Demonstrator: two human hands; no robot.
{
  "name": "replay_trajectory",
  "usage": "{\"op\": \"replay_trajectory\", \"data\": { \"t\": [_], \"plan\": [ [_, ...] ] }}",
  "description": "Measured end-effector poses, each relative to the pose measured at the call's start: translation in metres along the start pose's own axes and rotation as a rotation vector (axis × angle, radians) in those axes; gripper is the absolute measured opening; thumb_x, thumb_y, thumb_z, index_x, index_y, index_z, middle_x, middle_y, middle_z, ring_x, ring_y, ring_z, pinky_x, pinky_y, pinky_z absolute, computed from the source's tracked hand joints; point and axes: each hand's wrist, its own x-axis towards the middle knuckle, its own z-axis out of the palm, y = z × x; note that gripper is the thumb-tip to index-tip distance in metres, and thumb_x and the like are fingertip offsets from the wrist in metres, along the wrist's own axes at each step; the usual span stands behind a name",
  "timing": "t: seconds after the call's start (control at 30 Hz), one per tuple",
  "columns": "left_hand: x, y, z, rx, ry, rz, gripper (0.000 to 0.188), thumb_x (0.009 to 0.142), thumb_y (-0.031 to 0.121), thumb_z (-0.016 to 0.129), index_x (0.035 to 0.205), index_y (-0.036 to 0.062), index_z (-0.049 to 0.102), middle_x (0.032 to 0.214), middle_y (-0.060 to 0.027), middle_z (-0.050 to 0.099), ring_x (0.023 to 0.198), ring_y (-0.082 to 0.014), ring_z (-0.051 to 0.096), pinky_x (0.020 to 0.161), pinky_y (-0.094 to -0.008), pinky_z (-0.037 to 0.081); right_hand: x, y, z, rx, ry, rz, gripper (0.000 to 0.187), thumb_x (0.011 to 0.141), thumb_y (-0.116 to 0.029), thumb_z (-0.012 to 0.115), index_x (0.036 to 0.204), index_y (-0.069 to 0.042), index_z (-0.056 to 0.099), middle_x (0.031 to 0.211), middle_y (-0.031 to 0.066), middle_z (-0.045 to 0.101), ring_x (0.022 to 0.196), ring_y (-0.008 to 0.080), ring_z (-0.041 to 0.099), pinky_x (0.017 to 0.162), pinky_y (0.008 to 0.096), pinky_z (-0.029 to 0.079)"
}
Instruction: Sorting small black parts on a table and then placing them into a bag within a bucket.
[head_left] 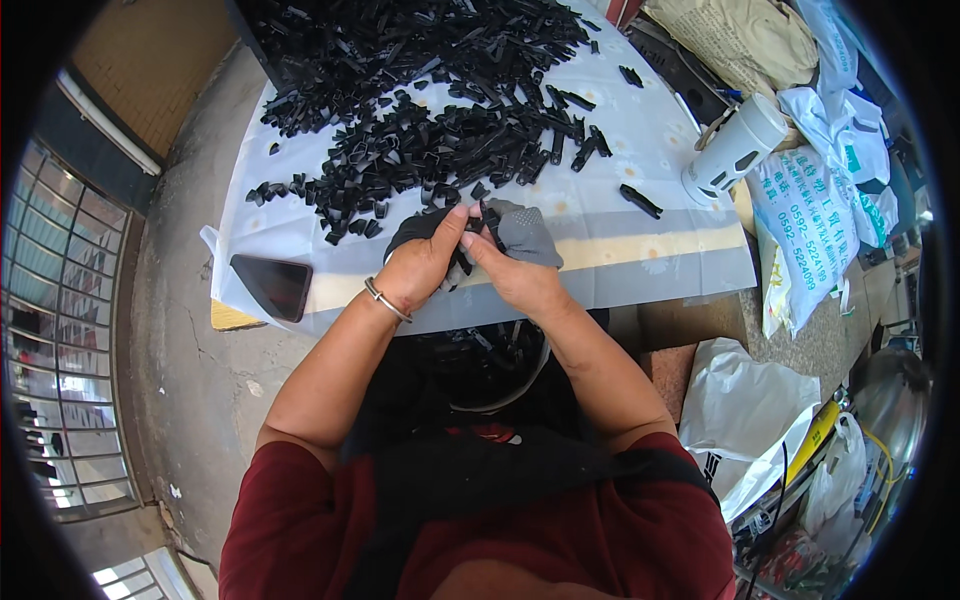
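At the near edge of the table my two hands meet, thumbs and fingers pinched together. Both my left hand, with a metal bangle at its wrist, and my right hand are closed on a small black plastic part. Its exact shape is partly hidden by my fingers. Under and beside the hands lies a bunched grey cloth. Just beyond them spreads a large heap of black plastic parts, some short and angular, others long and narrow. On my lap rests a round container with dark contents.
A phone lies at the table's left corner. To the right are a lone long black part, a white bottle and printed plastic bags. A white bag sits lower right. A pale patterned cover spans the table.
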Motion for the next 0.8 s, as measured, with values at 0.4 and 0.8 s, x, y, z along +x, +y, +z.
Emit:
{"op": "replay_trajectory", "data": {
  "t": [0.4, 0.8],
  "plan": [
    [-0.007, -0.012, -0.003, 0.058, 0.002, 0.185, 0.049, 0.089, 0.046, 0.040, 0.098, 0.0017, 0.059, 0.084, -0.0141, 0.061, 0.079, -0.0251, 0.058, 0.071, -0.0320, 0.043, -0.008, -0.003, -0.002, -0.383, 0.022, -0.232, 0.032, 0.080, -0.014, 0.061, 0.105, 0.001, 0.050, 0.087, 0.0126, 0.056, 0.080, 0.0213, 0.055, 0.071, 0.0311, 0.044],
    [-0.023, -0.009, -0.004, -0.155, -0.014, 0.078, 0.036, 0.091, 0.033, 0.041, 0.100, 0.0046, 0.061, 0.084, -0.0131, 0.062, 0.076, -0.0200, 0.056, 0.071, -0.0293, 0.043, -0.016, -0.016, 0.003, -0.490, -0.047, -0.371, 0.027, 0.079, -0.017, 0.060, 0.098, 0.001, 0.054, 0.087, 0.0142, 0.059, 0.079, 0.0298, 0.057, 0.070, 0.0363, 0.045]
  ]
}}
